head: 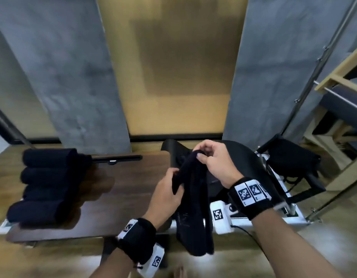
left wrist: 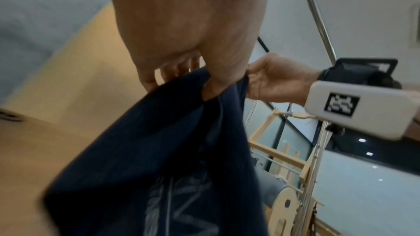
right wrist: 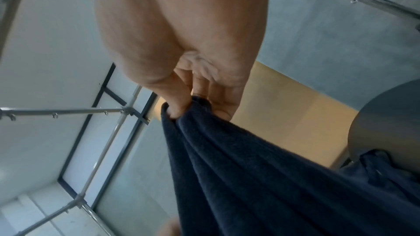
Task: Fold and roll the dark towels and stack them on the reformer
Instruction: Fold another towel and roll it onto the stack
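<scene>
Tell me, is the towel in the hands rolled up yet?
No. The dark towel hangs loose and bunched from both hands, left hand and right hand, unlike the rolled towels.

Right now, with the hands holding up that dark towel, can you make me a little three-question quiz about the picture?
1. True or false: both hands are gripping the hanging towel.
2. How many rolled towels lie on the dark wooden board? A) two B) four C) six
3. Fill in: the rolled towels lie to the ____ of the left hand, on the person's own sides.

Key
1. True: the left hand and the right hand each pinch its upper edge.
2. B.
3. Left.
</scene>
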Demonstrator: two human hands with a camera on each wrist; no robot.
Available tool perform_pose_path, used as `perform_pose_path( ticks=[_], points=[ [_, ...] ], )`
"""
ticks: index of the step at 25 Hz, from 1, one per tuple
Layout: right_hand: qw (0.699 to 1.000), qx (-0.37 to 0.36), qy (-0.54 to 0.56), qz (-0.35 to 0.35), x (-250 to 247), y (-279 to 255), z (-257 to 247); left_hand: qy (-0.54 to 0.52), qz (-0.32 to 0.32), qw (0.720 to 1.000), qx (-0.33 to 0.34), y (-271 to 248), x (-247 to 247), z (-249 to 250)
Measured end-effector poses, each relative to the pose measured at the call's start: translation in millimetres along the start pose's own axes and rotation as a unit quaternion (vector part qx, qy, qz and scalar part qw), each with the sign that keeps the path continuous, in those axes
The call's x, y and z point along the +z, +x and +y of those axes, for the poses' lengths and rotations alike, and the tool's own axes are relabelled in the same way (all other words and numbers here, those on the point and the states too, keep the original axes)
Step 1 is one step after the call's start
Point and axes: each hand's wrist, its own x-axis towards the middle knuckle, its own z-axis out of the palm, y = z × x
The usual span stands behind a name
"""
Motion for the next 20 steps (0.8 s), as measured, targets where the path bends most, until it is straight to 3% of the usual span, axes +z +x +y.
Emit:
perform_pose_path(
  ticks=[3,5,7,9,13,16,20],
  points=[
    [0.998,0.017,0.053,0.014,14,-35,-25,-0.011,0.083,0.996,-0.020,-47,-33,-3],
    [1.000,-0.004,0.006,-0.001,29,-56,-34,-0.052,0.132,0.990,0.001,-55,-58,7],
    [0.991,-0.053,-0.082,-0.088,52,-78,-39,-0.058,0.154,0.986,0.024,-53,-80,17],
    [0.978,-0.087,-0.098,-0.164,78,-92,-46,-0.024,0.156,0.987,0.034,-49,-95,28],
    [0.987,-0.099,-0.059,-0.112,134,-101,-64,0.025,0.126,0.990,0.055,-55,-137,30],
    [0.991,-0.101,-0.045,-0.082,168,-105,-78,-0.027,0.095,0.994,0.039,-72,-173,22],
    [0.992,-0.103,-0.058,0.039,212,-106,-88,-0.096,-0.065,0.993,0.035,-104,-217,-11]
  ],
)
